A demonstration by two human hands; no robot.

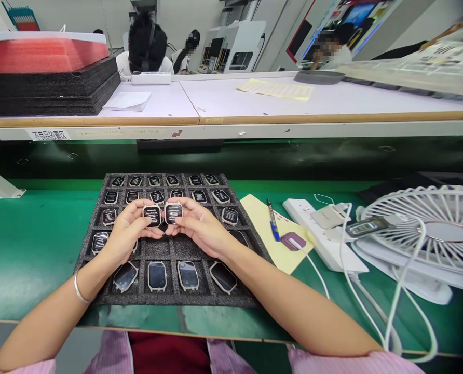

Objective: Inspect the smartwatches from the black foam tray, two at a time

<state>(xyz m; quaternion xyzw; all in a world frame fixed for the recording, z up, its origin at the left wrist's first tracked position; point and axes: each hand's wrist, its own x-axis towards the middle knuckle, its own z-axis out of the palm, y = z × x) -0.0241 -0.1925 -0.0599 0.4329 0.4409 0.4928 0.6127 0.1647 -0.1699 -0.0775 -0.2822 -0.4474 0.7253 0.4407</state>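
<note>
- Nearest, along the bottom edge: pink-striped sleeves (348, 362), bare forearms (278, 293) reaching past the near lip of a green workbench (32, 234), dark red cloth (169, 353) between.
- Gripped in the left hand (128, 228), thumb and fingers on the casing: one smartwatch (152, 216), lit with white text and facing the camera; silver bangle (77, 290) at the wrist.
- Gripped likewise in the right hand (202, 227): second smartwatch (173, 213), also showing white text.
- Both watches raised side by side above the middle of a black foam tray (138, 300), inner edges very near; cannot tell if touching.
- In the tray's far rows: more smartwatches (195, 180) with text on screen; in the nearest row, four with dark screens (157, 275). Some middle compartments hidden under hands and forearms.
- Left of the tray: broad stretch of green surface, reaching to the foot of a white post (1, 182).
- Right of the tray: tighter room, with yellow paper (255, 208) close against the edge, then blue marker (273, 221), purple plug-like block (294, 241), white power strip (307, 228), looping cables (400, 291) and white fan (441, 228).
- Beyond the far edge: dark green panel (255, 158) below a raised shelf (216, 98).
</note>
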